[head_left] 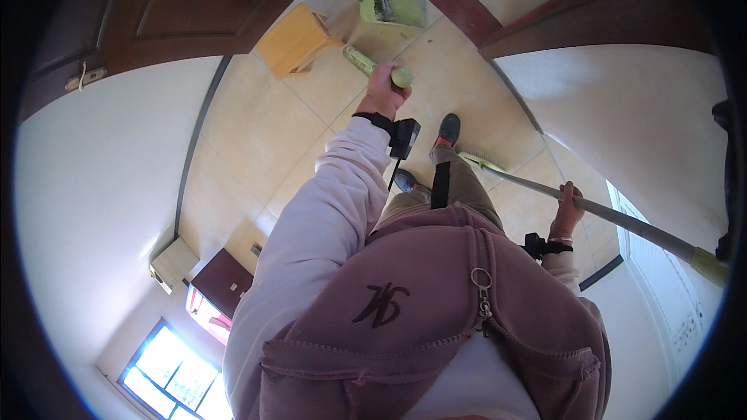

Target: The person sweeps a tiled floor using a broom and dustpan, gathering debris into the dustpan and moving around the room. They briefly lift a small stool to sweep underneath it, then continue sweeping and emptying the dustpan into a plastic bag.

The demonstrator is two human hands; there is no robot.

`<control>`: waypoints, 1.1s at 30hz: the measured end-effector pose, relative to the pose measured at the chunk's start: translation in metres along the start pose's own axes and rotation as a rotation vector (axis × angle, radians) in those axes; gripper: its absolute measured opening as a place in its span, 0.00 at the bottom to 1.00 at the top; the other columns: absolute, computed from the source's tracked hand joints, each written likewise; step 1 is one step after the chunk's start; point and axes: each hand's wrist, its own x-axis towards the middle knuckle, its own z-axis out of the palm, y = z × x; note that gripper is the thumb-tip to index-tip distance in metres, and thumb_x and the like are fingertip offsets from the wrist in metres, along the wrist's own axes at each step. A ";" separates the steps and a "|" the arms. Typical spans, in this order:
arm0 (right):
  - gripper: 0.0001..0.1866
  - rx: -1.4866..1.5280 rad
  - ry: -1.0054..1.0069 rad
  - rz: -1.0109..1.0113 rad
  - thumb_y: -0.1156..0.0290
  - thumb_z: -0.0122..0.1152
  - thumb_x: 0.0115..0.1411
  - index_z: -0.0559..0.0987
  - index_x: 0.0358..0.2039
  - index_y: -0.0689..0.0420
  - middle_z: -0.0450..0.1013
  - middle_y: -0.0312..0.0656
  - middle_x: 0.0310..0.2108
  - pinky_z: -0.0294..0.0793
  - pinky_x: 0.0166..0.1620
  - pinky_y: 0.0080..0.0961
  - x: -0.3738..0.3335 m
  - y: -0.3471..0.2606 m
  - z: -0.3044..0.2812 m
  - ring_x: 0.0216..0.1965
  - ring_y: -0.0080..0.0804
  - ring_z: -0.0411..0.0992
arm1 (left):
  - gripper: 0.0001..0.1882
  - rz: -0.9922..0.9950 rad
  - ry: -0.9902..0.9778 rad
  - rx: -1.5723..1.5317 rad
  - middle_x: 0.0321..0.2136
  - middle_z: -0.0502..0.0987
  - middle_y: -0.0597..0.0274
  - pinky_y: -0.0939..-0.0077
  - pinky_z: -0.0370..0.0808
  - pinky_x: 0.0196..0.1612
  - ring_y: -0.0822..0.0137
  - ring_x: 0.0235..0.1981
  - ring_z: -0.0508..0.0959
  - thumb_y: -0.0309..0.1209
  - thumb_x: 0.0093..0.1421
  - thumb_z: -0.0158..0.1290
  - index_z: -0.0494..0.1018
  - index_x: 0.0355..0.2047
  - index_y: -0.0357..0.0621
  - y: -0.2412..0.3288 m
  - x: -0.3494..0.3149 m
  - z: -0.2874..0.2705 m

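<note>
My left hand [385, 92] is wrapped round a pole seen nearly end-on, with a rounded pale green end [401, 78] pointing up at me. Just beyond that hand shows a pale green strip [358, 60], perhaps a broom head; whether it belongs to this pole I cannot tell. On the right, my right hand [569, 210] grips the grey pole of a broom [607, 214] with a green end. Its pale green head [484, 161] rests on the floor beside my shoes [447, 131]. Ahead lies a green dustpan [398, 1] with dark dirt in it.
A small wooden stool [297, 40] stands ahead to the left, close to the dustpan. Brown doors [202, 0] hang at the upper left and upper right [607, 15]. White walls flank the tiled floor [299, 120]. A dark red cabinet [220, 284] and a window [171, 369] show lower left.
</note>
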 end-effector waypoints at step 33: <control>0.17 -0.561 0.263 -0.305 0.58 0.54 0.46 0.71 0.30 0.59 0.69 0.48 0.30 0.66 0.36 0.35 0.028 -0.030 0.042 0.34 0.46 0.68 | 0.11 -0.053 -0.217 0.250 0.17 0.71 0.61 0.78 0.74 0.19 0.73 0.13 0.72 0.38 0.52 0.44 0.68 0.23 0.44 0.034 -0.018 0.056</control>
